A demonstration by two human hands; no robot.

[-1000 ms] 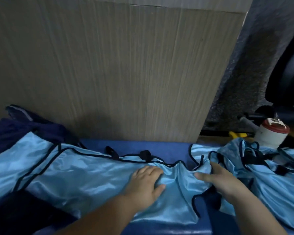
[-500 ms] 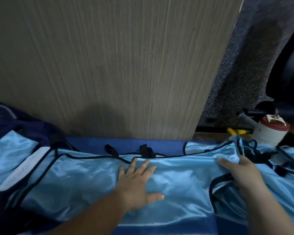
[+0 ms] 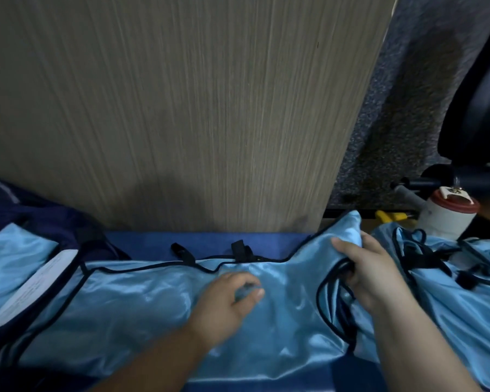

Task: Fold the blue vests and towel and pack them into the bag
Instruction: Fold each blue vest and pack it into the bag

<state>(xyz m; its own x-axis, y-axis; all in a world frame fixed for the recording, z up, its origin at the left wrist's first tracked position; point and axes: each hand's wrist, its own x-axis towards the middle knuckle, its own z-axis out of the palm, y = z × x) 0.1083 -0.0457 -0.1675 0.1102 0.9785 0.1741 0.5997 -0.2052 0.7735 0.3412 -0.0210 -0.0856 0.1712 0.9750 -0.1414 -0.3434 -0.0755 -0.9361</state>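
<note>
A shiny light-blue vest [image 3: 142, 312] with black piping lies stretched across a blue towel [image 3: 210, 240] in front of me. My left hand [image 3: 227, 302] sits on the vest's middle, fingers curled and pinching a fold of the fabric. My right hand [image 3: 371, 274] grips the vest's right end, lifted slightly off the surface, with black trim between its fingers. More light-blue vests [image 3: 447, 281] with black straps are heaped at the right. A dark navy bag [image 3: 26, 210] lies at the far left, partly under the vest.
A wooden panel [image 3: 181, 108] stands upright just behind the towel. At the back right are a white container with a red lid [image 3: 444, 216], a yellow object [image 3: 388, 216] and a black chair [image 3: 481, 114]. A white label [image 3: 34, 287] lies on the left.
My left hand went from flat on the vest to pinching a fold. My right hand raised the vest's right end and pulled it further right.
</note>
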